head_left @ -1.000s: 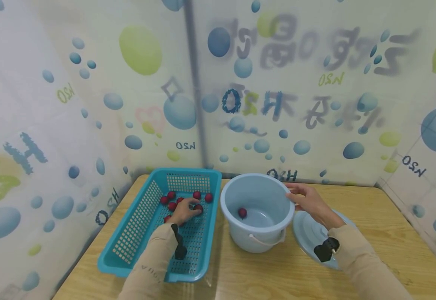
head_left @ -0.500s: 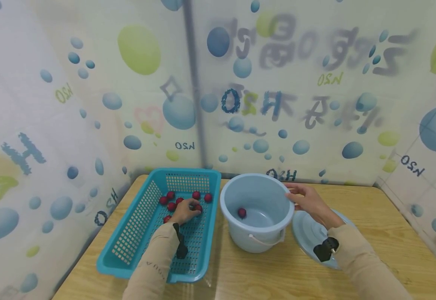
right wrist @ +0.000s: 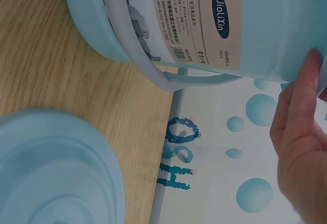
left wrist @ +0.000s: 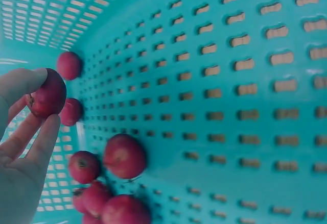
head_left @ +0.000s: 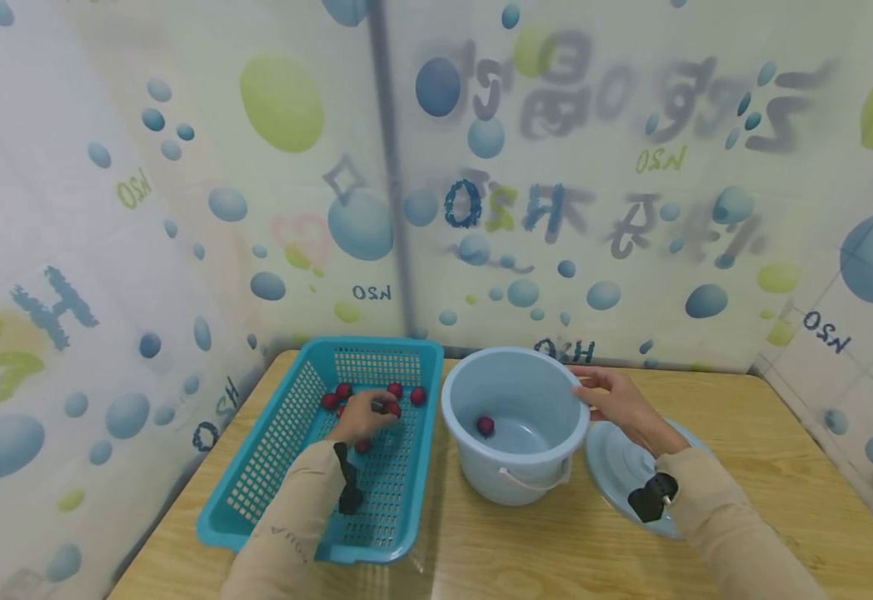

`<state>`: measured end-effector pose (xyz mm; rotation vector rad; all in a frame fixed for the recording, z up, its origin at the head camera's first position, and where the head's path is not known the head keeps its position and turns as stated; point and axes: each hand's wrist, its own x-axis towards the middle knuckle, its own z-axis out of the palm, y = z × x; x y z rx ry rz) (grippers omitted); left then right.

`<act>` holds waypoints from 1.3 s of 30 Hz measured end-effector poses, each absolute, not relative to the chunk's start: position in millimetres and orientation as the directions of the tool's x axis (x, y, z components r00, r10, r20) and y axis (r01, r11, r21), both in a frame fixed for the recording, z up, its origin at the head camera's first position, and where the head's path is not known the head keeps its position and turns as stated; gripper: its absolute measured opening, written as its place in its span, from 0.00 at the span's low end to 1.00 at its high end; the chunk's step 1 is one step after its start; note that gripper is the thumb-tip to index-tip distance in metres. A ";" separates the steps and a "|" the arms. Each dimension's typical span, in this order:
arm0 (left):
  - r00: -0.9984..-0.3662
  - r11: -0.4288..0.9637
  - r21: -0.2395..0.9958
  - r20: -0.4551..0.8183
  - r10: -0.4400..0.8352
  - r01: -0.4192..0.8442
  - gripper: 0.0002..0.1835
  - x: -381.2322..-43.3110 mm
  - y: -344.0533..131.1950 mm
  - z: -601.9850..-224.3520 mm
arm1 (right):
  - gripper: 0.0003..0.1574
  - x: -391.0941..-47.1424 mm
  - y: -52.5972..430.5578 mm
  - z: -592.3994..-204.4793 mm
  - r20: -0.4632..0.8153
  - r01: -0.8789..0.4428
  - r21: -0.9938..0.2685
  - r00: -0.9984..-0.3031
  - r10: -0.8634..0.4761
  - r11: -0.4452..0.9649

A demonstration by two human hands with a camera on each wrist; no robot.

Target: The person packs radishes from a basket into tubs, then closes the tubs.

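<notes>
In the head view my left hand [head_left: 364,417] is over the blue-green basket [head_left: 207,525], pinching a small dark red radish [left wrist: 51,94] between thumb and fingertips. In the left wrist view the radish is clear of the basket floor. Several more radishes [left wrist: 125,156] lie in the basket, some partly hidden by the hand. My right hand [head_left: 620,404] grips the right rim of a light blue bucket [head_left: 507,483]. One radish [head_left: 485,426] rests on the bucket's bottom. The right wrist view shows the fingers [right wrist: 304,91] against the bucket's side by the rim.
A light blue lid [head_left: 616,479] lies on the wooden table [head_left: 781,483] right of the bucket, partly under the right forearm. The bucket's pale handle [head_left: 534,486] hangs down in front. A patterned curtain [head_left: 594,208] stands behind the table.
My left hand has taken hold of a radish and shifted slightly left and up with it, uncovering another radish below the hand. The right hand and the bucket have stayed in place.
</notes>
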<state>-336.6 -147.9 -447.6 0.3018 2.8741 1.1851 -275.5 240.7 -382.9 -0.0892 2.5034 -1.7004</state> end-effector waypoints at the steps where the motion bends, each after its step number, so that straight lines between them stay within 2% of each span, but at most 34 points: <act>1: -0.979 0.690 0.701 0.063 0.193 0.181 0.16 -335.8 -148.2 -444.6 | 0.29 -275.5 240.8 -382.8 -0.062 0.017 -0.929 -0.992 -0.112 0.369; 9: -0.946 0.616 0.734 0.116 0.301 0.286 0.17 -330.7 -148.9 -426.5 | 0.28 -274.4 240.8 -382.7 -0.061 0.014 -0.931 -0.991 -0.117 0.365; 16: -0.906 0.593 0.706 0.174 0.387 0.388 0.18 -321.4 -143.6 -403.0 | 0.29 -275.5 241.6 -383.1 -0.055 0.005 -0.931 -0.991 -0.125 0.366; 25: -0.869 0.520 0.735 0.194 0.454 0.435 0.18 -307.8 -131.0 -372.6 | 0.29 -275.9 241.8 -384.2 -0.049 -0.002 -0.929 -0.990 -0.128 0.370; 31: -0.851 0.386 0.816 0.222 0.476 0.430 0.18 -304.2 -118.4 -357.0 | 0.29 -276.5 242.2 -384.5 -0.041 -0.009 -0.933 -0.991 -0.130 0.359; 36: -0.818 0.310 0.828 0.273 0.506 0.468 0.18 -299.6 -102.9 -344.1 | 0.29 -276.0 241.7 -384.1 -0.059 0.011 -0.935 -0.990 -0.125 0.355; 39: -0.809 0.312 0.824 0.266 0.524 0.473 0.18 -292.4 -90.8 -332.0 | 0.29 -275.5 241.1 -383.5 -0.063 0.016 -0.936 -0.990 -0.123 0.351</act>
